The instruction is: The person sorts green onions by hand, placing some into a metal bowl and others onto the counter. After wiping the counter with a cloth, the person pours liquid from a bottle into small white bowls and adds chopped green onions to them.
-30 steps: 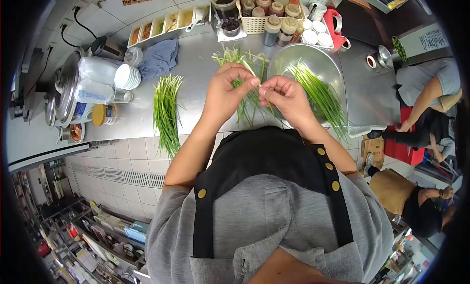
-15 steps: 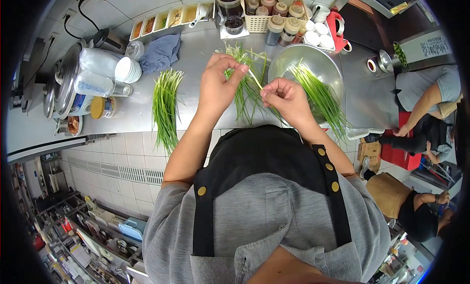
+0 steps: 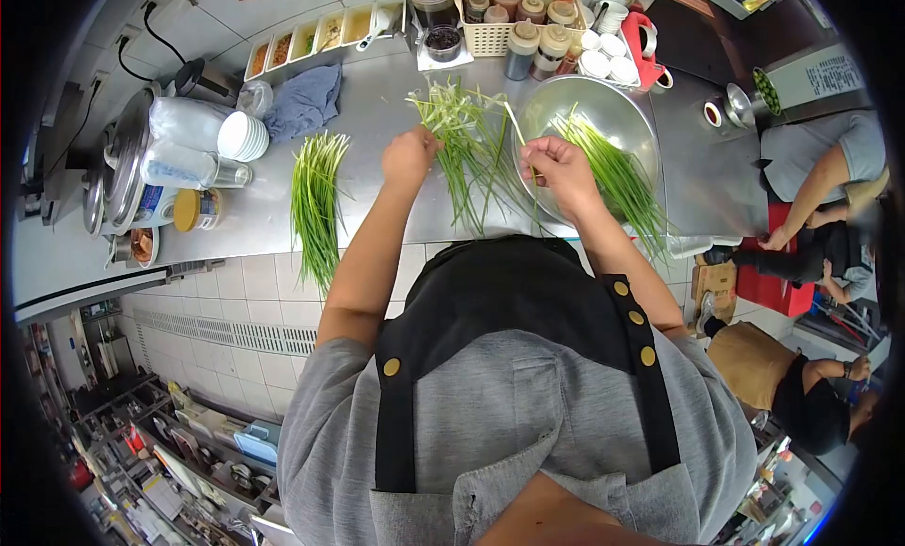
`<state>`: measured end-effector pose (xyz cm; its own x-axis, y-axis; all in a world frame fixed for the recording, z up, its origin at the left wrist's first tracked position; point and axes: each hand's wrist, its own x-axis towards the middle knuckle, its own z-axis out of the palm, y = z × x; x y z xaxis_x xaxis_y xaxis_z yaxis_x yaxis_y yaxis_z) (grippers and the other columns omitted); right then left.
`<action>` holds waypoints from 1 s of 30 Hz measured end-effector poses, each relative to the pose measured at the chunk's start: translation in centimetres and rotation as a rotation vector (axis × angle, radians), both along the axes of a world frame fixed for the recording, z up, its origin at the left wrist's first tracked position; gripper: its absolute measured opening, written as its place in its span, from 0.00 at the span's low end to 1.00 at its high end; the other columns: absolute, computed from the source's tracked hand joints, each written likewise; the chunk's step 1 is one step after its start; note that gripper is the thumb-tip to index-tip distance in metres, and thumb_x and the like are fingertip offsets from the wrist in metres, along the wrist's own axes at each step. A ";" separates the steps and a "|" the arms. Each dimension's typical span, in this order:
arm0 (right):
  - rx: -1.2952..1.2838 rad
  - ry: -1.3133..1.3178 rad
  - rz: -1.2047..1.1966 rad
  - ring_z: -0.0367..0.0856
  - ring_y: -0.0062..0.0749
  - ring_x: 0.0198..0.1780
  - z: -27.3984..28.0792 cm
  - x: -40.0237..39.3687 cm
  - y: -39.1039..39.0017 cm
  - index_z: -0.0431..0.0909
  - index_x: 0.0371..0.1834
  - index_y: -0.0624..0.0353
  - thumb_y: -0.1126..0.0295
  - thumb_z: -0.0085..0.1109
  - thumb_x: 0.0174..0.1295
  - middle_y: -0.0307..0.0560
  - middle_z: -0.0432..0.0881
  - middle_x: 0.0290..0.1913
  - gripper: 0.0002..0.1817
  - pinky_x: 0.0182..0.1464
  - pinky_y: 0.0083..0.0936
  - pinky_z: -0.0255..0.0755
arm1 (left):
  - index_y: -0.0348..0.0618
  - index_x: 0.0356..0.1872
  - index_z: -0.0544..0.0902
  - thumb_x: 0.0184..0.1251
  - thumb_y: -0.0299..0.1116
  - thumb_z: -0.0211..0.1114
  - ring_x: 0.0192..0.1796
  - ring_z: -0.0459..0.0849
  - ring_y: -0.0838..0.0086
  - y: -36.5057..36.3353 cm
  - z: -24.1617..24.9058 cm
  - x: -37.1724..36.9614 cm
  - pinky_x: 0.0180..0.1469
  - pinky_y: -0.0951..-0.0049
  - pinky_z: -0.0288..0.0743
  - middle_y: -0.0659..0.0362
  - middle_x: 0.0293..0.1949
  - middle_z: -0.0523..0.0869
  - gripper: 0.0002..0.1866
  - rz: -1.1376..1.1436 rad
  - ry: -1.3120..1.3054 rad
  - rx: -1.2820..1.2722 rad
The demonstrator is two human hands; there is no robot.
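Note:
My right hand [image 3: 563,173] pinches a single thin spring onion [image 3: 515,124], its white end pointing up and away from me, in front of the steel bowl [image 3: 538,107]. Trimmed spring onions [image 3: 617,174] lie in that bowl, green tops hanging over its near rim. My left hand [image 3: 411,157] is closed, fingertips at the left edge of a loose heap of peeled leaves and trimmings [image 3: 462,136]; what it holds, if anything, is hidden. Further left, a neat bunch of spring onions [image 3: 319,202] lies with its green tops over the counter's front edge.
Behind the steel counter [image 3: 377,103] stand a row of topping trays [image 3: 306,45] and a basket of sauce bottles [image 3: 490,39]. A blue cloth [image 3: 304,103], stacked white cups [image 3: 243,137] and a yellow-lidded jar [image 3: 196,210] sit at left. Co-workers [image 3: 825,179] are at right.
My left hand has come away from the stalk, moving down and left beside the trimmings. The right hand keeps the spring onion, now turned more upright, and has shifted slightly right.

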<state>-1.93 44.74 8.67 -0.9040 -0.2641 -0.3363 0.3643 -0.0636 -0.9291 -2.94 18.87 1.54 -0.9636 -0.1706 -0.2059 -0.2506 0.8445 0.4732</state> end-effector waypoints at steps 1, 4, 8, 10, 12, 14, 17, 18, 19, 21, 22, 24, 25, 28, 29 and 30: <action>-0.007 -0.019 -0.022 0.78 0.18 0.27 -0.3 0.0 0.2 0.78 0.37 0.64 0.72 0.62 0.60 0.39 0.82 0.29 0.07 0.27 0.13 0.64 | 0.48 0.47 0.83 0.61 0.37 0.65 0.44 0.83 0.55 -0.3 -0.4 0.1 0.45 0.58 0.76 0.46 0.43 0.84 0.14 -0.003 -0.003 -0.001; -0.003 -0.004 -0.011 0.78 0.18 0.27 -0.9 0.1 0.4 0.79 0.38 0.64 0.72 0.63 0.60 0.40 0.82 0.30 0.08 0.27 0.12 0.64 | 0.47 0.52 0.81 0.64 0.37 0.62 0.48 0.83 0.59 -0.3 -0.9 0.5 0.49 0.64 0.75 0.50 0.47 0.84 0.17 -0.026 0.106 0.029; -0.098 0.011 0.077 0.79 0.19 0.32 -0.8 0.8 -1.4 0.79 0.42 0.63 0.73 0.62 0.61 0.39 0.82 0.33 0.08 0.37 0.16 0.73 | 0.38 0.53 0.79 0.68 0.37 0.60 0.55 0.78 0.69 4.5 6.7 2.9 0.58 0.70 0.69 0.55 0.50 0.83 0.17 -0.050 0.021 1.042; -0.121 0.065 0.107 0.79 0.20 0.32 -0.7 1.2 -2.7 0.79 0.41 0.65 0.73 0.62 0.61 0.39 0.82 0.32 0.08 0.35 0.17 0.72 | 0.36 0.51 0.79 0.69 0.36 0.59 0.57 0.76 0.71 6.1 8.8 3.3 0.60 0.70 0.66 0.56 0.50 0.82 0.16 -0.098 -0.126 1.233; -0.146 0.117 0.149 0.80 0.20 0.32 -0.7 1.4 -2.3 0.79 0.39 0.66 0.73 0.61 0.61 0.39 0.82 0.31 0.08 0.33 0.17 0.72 | 0.37 0.47 0.79 0.73 0.38 0.55 0.52 0.79 0.70 5.8 7.9 3.3 0.59 0.68 0.68 0.55 0.48 0.83 0.14 -0.133 0.152 1.171; -0.090 0.132 0.384 0.80 0.20 0.32 -0.6 1.3 -1.7 0.80 0.38 0.65 0.72 0.63 0.59 0.40 0.83 0.29 0.08 0.34 0.20 0.72 | 0.38 0.45 0.78 0.73 0.37 0.54 0.49 0.80 0.71 4.4 9.6 3.4 0.57 0.68 0.69 0.56 0.45 0.83 0.12 0.007 0.210 1.291; 0.324 0.408 0.399 0.83 0.27 0.32 -4.0 -1.2 2.3 0.82 0.37 0.62 0.68 0.65 0.57 0.43 0.84 0.29 0.10 0.35 0.26 0.74 | 0.42 0.42 0.77 0.75 0.37 0.51 0.38 0.78 0.78 0.3 12.6 4.0 0.48 0.73 0.74 0.64 0.32 0.78 0.10 0.212 0.381 1.456; 0.621 0.405 0.271 0.83 0.32 0.34 -3.9 -2.4 3.6 0.82 0.36 0.60 0.65 0.65 0.56 0.45 0.85 0.30 0.11 0.36 0.29 0.74 | 0.42 0.42 0.76 0.75 0.37 0.51 0.35 0.75 0.80 -0.9 13.5 4.3 0.45 0.75 0.73 0.65 0.29 0.74 0.10 0.231 0.405 1.484; 0.913 0.394 0.135 0.84 0.38 0.35 -3.8 -3.6 4.8 0.83 0.36 0.58 0.62 0.64 0.56 0.47 0.85 0.31 0.12 0.38 0.33 0.75 | 0.42 0.42 0.76 0.76 0.37 0.51 0.31 0.72 0.81 -1.8 14.3 4.8 0.41 0.78 0.73 0.67 0.27 0.70 0.10 0.251 0.428 1.510; 1.268 0.376 -0.030 0.84 0.46 0.37 -6.2 -6.0 6.9 0.83 0.35 0.55 0.60 0.59 0.58 0.51 0.85 0.35 0.11 0.41 0.38 0.77 | 0.42 0.42 0.76 0.76 0.38 0.50 0.29 0.68 0.81 -2.4 14.8 5.3 0.38 0.77 0.70 0.67 0.26 0.68 0.11 0.247 0.434 1.540; 1.267 0.379 -0.029 0.84 0.46 0.37 -7.8 -6.6 7.7 0.83 0.35 0.55 0.60 0.59 0.58 0.51 0.85 0.35 0.11 0.41 0.38 0.77 | 0.42 0.42 0.76 0.76 0.38 0.50 0.29 0.68 0.81 -2.4 14.8 5.4 0.37 0.77 0.68 0.66 0.27 0.69 0.11 0.248 0.438 1.524; 1.555 0.454 -0.046 0.84 0.45 0.39 -11.0 -7.6 9.2 0.84 0.34 0.51 0.61 0.59 0.54 0.50 0.85 0.36 0.09 0.42 0.39 0.77 | 0.41 0.42 0.76 0.76 0.37 0.50 0.30 0.68 0.81 -2.2 14.7 5.6 0.36 0.77 0.65 0.65 0.27 0.69 0.11 0.236 0.433 1.520; 1.554 0.456 -0.047 0.84 0.45 0.39 -12.0 -8.3 10.0 0.84 0.34 0.51 0.61 0.59 0.54 0.50 0.85 0.36 0.09 0.42 0.39 0.77 | 0.41 0.42 0.76 0.76 0.37 0.50 0.30 0.68 0.81 -1.9 14.6 5.7 0.36 0.77 0.65 0.65 0.27 0.69 0.11 0.235 0.435 1.519; 1.517 0.197 0.077 0.84 0.46 0.39 -12.5 -9.0 11.4 0.83 0.33 0.49 0.59 0.60 0.52 0.50 0.85 0.36 0.10 0.43 0.39 0.78 | 0.39 0.42 0.76 0.75 0.36 0.50 0.30 0.68 0.82 -1.5 14.3 6.0 0.36 0.78 0.65 0.65 0.27 0.70 0.11 0.262 0.403 1.500; 1.466 0.162 0.017 0.84 0.46 0.40 -10.7 -8.7 11.5 0.83 0.33 0.49 0.59 0.60 0.52 0.49 0.85 0.37 0.10 0.44 0.39 0.78 | 0.39 0.42 0.76 0.75 0.36 0.50 0.30 0.68 0.82 -1.5 14.2 6.0 0.36 0.78 0.65 0.65 0.27 0.70 0.11 0.262 0.400 1.502; 1.415 0.129 -0.043 0.84 0.45 0.41 -9.5 -8.4 11.6 0.83 0.33 0.49 0.58 0.60 0.52 0.49 0.85 0.37 0.10 0.44 0.39 0.78 | 0.39 0.42 0.77 0.75 0.36 0.51 0.30 0.68 0.82 -1.5 14.0 6.0 0.36 0.78 0.65 0.65 0.27 0.70 0.11 0.260 0.400 1.476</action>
